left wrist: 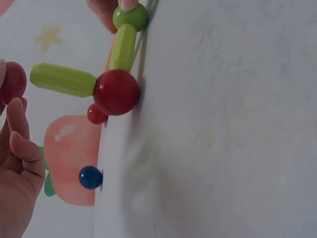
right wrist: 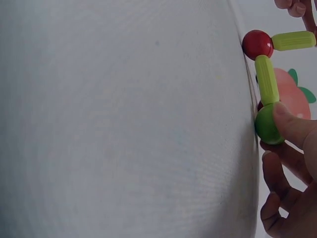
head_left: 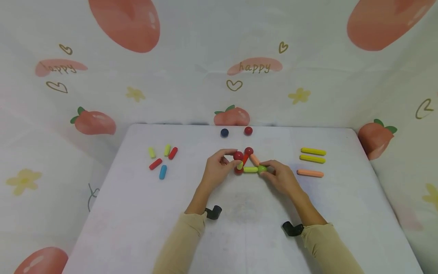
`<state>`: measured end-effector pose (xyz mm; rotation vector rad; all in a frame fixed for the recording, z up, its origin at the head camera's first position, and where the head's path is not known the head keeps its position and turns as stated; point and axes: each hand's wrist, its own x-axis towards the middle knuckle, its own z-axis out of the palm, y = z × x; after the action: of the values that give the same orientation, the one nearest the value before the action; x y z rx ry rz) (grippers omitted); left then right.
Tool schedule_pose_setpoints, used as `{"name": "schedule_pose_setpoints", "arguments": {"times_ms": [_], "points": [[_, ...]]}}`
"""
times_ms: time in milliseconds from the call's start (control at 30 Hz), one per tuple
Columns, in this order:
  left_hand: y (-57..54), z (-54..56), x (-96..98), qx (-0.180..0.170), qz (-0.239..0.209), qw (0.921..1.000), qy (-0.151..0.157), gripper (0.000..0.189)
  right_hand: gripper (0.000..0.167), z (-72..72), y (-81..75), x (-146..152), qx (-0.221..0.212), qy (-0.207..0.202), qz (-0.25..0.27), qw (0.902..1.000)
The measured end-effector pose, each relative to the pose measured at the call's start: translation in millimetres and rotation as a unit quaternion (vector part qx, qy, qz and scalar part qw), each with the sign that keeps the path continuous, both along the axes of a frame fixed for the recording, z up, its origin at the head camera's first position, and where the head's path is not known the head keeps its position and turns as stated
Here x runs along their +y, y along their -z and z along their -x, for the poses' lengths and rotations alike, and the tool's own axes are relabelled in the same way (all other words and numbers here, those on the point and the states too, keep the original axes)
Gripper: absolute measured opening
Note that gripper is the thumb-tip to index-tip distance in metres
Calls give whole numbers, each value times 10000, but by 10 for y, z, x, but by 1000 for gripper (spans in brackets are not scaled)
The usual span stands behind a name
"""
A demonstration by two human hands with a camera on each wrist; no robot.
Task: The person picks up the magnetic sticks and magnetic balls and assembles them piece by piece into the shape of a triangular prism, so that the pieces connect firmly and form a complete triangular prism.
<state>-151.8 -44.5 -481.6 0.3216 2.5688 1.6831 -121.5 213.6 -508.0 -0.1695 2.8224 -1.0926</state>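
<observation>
My left hand (head_left: 218, 167) pinches a red ball (head_left: 238, 155) between thumb and fingers. In the left wrist view that ball is close to the free end of an upright yellow-green stick (left wrist: 62, 79). The stick rises from another red ball (left wrist: 117, 92) on the table. A second yellow-green stick (head_left: 251, 169) lies flat, joining this ball to a green ball (head_left: 262, 169), which my right hand (head_left: 282, 179) pinches. An orange stick (head_left: 254, 160) and a red stick (head_left: 245, 159) meet a third red ball (head_left: 248, 151), forming a flat triangle.
At the table's (head_left: 246, 236) back edge sit a dark blue ball (head_left: 224, 133) and a red ball (head_left: 248, 131). Short red, yellow-green and blue sticks (head_left: 163, 172) lie to the left. Two yellow sticks (head_left: 313, 159) and an orange stick (head_left: 310, 173) lie to the right.
</observation>
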Motion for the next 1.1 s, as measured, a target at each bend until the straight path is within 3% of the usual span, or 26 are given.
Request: {"name": "schedule_pose_setpoints", "arguments": {"times_ms": [267, 433, 633, 767, 967, 1100], "points": [[23, -39, 40, 306, -72, 9992, 229, 40, 40, 4, 20, -6, 38, 23, 0, 10000], [22, -31, 34, 55, -4, 9994, 355, 47, 40, 9, 19, 0, 16, 18, -4, 10000], [111, 8, 57, -564, 1023, 9928, 279, 58, 39, 14, 18, -7, 72, 11, -30, 10000], [190, 45, 76, -591, 1617, 9849, 206, 49, 37, 5, 4, -46, 89, 13, -5, 10000], [214, 121, 70, -497, 1671, 9847, 71, 31, 35, -3, -51, -91, -236, 21, 3, 9997], [213, 183, 68, -629, 1607, 9850, 42, 27, 37, 81, -91, -99, -145, 145, -11, 9998]]}}
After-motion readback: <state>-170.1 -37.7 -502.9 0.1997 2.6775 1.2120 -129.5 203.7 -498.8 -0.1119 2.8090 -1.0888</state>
